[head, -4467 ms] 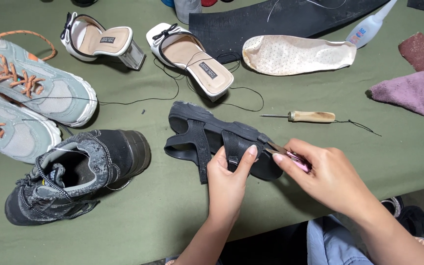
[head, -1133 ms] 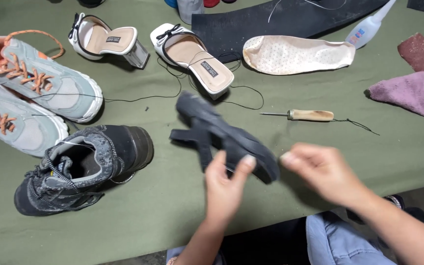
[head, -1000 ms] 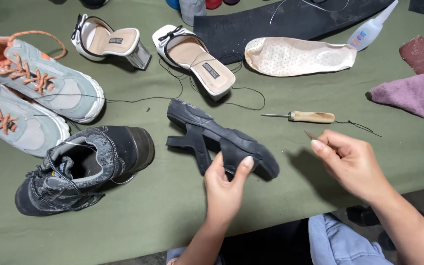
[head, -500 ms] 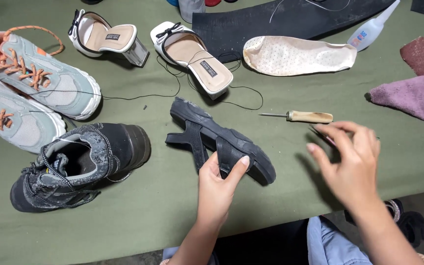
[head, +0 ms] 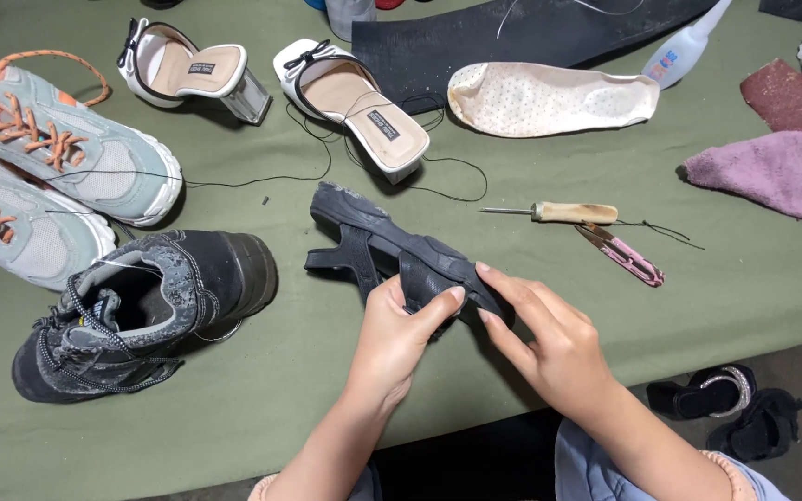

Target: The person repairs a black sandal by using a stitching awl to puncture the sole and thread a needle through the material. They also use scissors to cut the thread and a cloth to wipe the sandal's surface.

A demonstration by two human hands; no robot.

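I have the black sandal [head: 392, 250] in both hands, lifted just off the green cloth of the table [head: 327, 408] at its near end. My left hand [head: 392, 339] is wrapped around the strap part from below, thumb pressed over the top and fingers curled under, so it is closed firmly on the shoe. My right hand [head: 549, 343] grips the same end from the other side, index finger laid along the upper edge and the rest folded around the sole; it too is clamped on the sandal and holds no tool.

The tools lie apart from me. The wooden-handled awl [head: 563, 212] rests on the cloth to the right, and the pink thread snips [head: 626, 255] lie just beside it, touching or nearly touching its handle. A length of black thread [head: 234, 181] trails across the table toward the white heeled sandals [head: 280, 79]. I cannot see a needle, nor any thread running into the black sandal from here.

Judging from that, any stitching on this shoe looks finished or paused, and I am pressing and checking the strap by hand. The worn black boot [head: 141, 311] sits just left of the sandal, the pale blue sneakers [head: 39, 186] beyond it; I cannot tell whether those have been mended.
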